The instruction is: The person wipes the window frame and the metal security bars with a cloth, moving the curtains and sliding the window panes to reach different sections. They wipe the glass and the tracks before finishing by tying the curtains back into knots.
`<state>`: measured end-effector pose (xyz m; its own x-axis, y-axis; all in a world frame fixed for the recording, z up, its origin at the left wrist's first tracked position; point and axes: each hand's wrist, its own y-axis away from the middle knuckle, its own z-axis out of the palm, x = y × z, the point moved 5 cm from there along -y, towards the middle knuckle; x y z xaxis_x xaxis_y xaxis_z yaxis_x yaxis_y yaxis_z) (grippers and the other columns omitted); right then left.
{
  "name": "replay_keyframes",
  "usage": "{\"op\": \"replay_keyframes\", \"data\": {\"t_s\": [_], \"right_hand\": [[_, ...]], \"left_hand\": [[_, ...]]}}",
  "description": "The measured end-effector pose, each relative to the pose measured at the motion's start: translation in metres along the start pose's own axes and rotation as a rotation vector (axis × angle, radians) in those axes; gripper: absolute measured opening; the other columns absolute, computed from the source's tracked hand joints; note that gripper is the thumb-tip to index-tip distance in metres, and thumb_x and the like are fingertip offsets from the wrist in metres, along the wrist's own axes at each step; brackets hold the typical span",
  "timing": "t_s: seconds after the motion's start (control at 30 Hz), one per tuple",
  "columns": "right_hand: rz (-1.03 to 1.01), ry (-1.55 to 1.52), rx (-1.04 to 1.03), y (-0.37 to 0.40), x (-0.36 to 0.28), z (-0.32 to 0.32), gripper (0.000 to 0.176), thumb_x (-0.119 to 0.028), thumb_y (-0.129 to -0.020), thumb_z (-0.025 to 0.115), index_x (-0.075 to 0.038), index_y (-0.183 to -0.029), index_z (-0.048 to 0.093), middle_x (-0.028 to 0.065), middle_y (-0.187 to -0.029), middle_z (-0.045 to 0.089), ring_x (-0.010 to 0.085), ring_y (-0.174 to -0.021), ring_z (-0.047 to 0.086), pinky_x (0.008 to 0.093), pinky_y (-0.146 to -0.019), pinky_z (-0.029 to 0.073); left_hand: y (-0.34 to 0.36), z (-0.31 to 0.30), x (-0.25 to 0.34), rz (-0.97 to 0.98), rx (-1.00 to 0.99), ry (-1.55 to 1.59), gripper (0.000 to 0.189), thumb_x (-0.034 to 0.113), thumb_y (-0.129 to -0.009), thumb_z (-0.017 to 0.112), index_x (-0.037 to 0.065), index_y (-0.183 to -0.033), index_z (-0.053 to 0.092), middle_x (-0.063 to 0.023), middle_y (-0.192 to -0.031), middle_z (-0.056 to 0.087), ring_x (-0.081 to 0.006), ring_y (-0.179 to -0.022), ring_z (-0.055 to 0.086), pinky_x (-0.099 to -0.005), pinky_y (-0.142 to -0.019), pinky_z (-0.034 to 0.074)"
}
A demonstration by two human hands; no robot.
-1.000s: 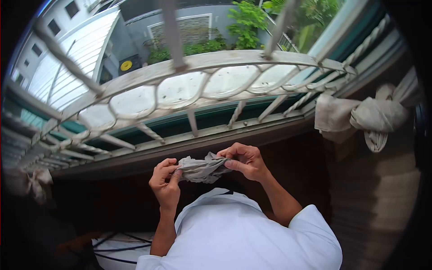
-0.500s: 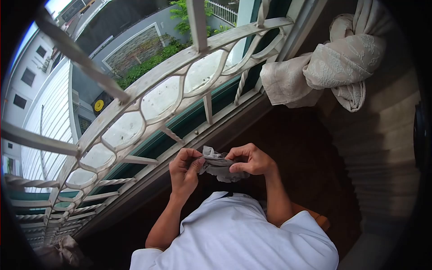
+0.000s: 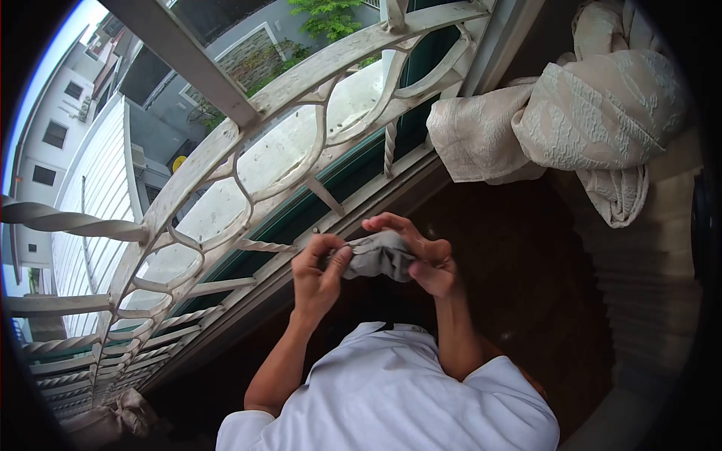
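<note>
Left hand [image 3: 319, 269]: at 9 o'clock of the cloth, my thumb and bent fingers pinching its near end.
Right hand [image 3: 430, 261]: at 3 o'clock, my fingers stretched out beyond the cloth's upper edge and my thumb low by its other end; whether I grip it there I cannot tell.
Cloth [image 3: 378, 255]: grey, crumpled, off the floor between my two hands.
Shirt [image 3: 410, 391]: white, mine, at 6 o'clock.
Window bars [image 3: 226, 139]: pale metal with curved loops and twisted rods, sweeping from 8 to 12 o'clock.
Curtain [image 3: 602, 109]: cream, patterned, tied in a thick knot at 2 o'clock, well apart from my hands.
Second bundle [image 3: 124, 417]: gathered fabric at 8 o'clock, dim.
Floor [image 3: 519, 278]: dark brown, spreading from 3 to 4 o'clock.
Outside: a white ribbed roof [image 3: 89, 203] towards 10 o'clock, a leafy plant [image 3: 329, 16] near 12.
</note>
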<state>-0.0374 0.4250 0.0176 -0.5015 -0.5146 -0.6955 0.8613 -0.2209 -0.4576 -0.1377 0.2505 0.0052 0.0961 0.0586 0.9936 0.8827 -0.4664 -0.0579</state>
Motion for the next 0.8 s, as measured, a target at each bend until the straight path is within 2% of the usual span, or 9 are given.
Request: {"op": "replay_keyframes", "data": {"t_s": [0.07, 0.1, 0.17, 0.27, 0.33, 0.37, 0.53, 0.7, 0.8], "right_hand": [[-0.027, 0.142, 0.004, -0.015, 0.018, 0.002, 0.042, -0.012, -0.098, 0.061, -0.007, -0.139, 0.062, 0.0222, -0.137, 0.056, 0.0311, -0.132, 0.049, 0.0442, -0.111, 0.037], [0.02, 0.46, 0.099, -0.017, 0.03, -0.001, 0.044, -0.013, -0.099, 0.06, -0.006, -0.142, 0.059, 0.0216, -0.131, 0.058, 0.0298, -0.127, 0.052, 0.042, -0.109, 0.04], [0.0, 1.033, 0.146, -0.023, 0.047, -0.012, 0.052, -0.016, -0.101, 0.056, -0.003, -0.151, 0.045, 0.0234, -0.116, 0.06, 0.035, -0.109, 0.061, 0.0398, -0.096, 0.049], [0.181, 1.182, 0.261, -0.036, 0.054, -0.019, 0.057, -0.017, -0.102, 0.053, -0.001, -0.154, 0.036, 0.0266, -0.115, 0.06, 0.0453, -0.101, 0.063, 0.0466, -0.09, 0.052], [0.324, 1.208, 0.266, -0.049, 0.062, -0.025, 0.058, -0.02, -0.103, 0.052, 0.004, -0.153, 0.034, 0.0332, -0.126, 0.057, 0.0488, -0.109, 0.061, 0.0425, -0.096, 0.051], [0.367, 1.233, 0.296, -0.056, 0.069, -0.027, 0.06, -0.022, -0.103, 0.05, 0.006, -0.153, 0.031, 0.0347, -0.132, 0.053, 0.0496, -0.116, 0.058, 0.0444, -0.099, 0.049], [0.479, 1.261, 0.457, -0.077, 0.084, -0.035, 0.072, -0.023, -0.101, 0.046, 0.018, -0.151, 0.015, 0.0439, -0.144, 0.04, 0.0532, -0.133, 0.044, 0.0473, -0.112, 0.039], [0.427, 1.383, 0.536, -0.092, 0.078, -0.031, 0.07, -0.021, -0.1, 0.045, 0.017, -0.151, 0.015, 0.0455, -0.135, 0.046, 0.0557, -0.123, 0.051, 0.0503, -0.107, 0.042], [0.598, 1.274, 0.568, -0.099, 0.078, -0.033, 0.07, -0.017, -0.099, 0.044, 0.014, -0.152, 0.012, 0.0449, -0.128, 0.051, 0.0563, -0.116, 0.055, 0.0539, -0.103, 0.044]], "left_hand": [[0.004, 0.024, 0.001, 0.127, -0.142, -0.17, 0.013, -0.003, -0.09, 0.069, -0.003, -0.102, 0.064, -0.0095, -0.096, 0.068, -0.0166, -0.086, 0.064, -0.0262, -0.073, 0.05], [0.002, 0.032, 0.001, 0.277, -0.198, -0.239, 0.025, -0.002, -0.089, 0.067, -0.002, -0.114, 0.066, -0.0151, -0.113, 0.068, -0.0213, -0.089, 0.066, -0.0275, -0.072, 0.05], [-0.001, 0.041, 0.003, 0.203, -0.209, -0.216, 0.03, -0.002, -0.09, 0.066, -0.001, -0.12, 0.066, -0.0157, -0.119, 0.067, -0.0225, -0.091, 0.066, -0.0288, -0.073, 0.051], [-0.01, 0.04, -0.009, 0.128, -0.276, -0.245, 0.051, -0.004, -0.088, 0.062, 0.001, -0.138, 0.058, -0.017, -0.132, 0.063, -0.0252, -0.099, 0.065, -0.0301, -0.079, 0.051], [-0.017, 0.039, -0.015, -0.038, -0.293, -0.132, 0.059, -0.004, -0.087, 0.058, -0.002, -0.145, 0.05, -0.0164, -0.141, 0.058, -0.0245, -0.131, 0.054, -0.0328, -0.104, 0.043], [-0.021, 0.038, -0.023, 0.017, -0.306, -0.187, 0.069, -0.009, -0.084, 0.053, -0.001, -0.152, 0.041, -0.0154, -0.147, 0.052, -0.0216, -0.134, 0.05, -0.0309, -0.104, 0.043], [-0.021, 0.027, -0.026, -0.042, -0.247, -0.104, 0.076, -0.013, -0.078, 0.045, 0.001, -0.152, 0.04, -0.0156, -0.148, 0.049, -0.0218, -0.134, 0.05, -0.0302, -0.101, 0.045], [-0.009, 0.009, -0.017, 0.018, -0.231, -0.155, 0.072, -0.015, -0.077, 0.043, -0.002, -0.148, 0.042, -0.0223, -0.142, 0.054, -0.0267, -0.122, 0.06, -0.0316, -0.09, 0.053], [0.001, -0.007, -0.024, -0.059, -0.367, -0.052, 0.065, -0.016, -0.076, 0.04, -0.003, -0.139, 0.049, -0.0192, -0.132, 0.062, -0.0223, -0.11, 0.066, -0.0312, -0.086, 0.054]]}}
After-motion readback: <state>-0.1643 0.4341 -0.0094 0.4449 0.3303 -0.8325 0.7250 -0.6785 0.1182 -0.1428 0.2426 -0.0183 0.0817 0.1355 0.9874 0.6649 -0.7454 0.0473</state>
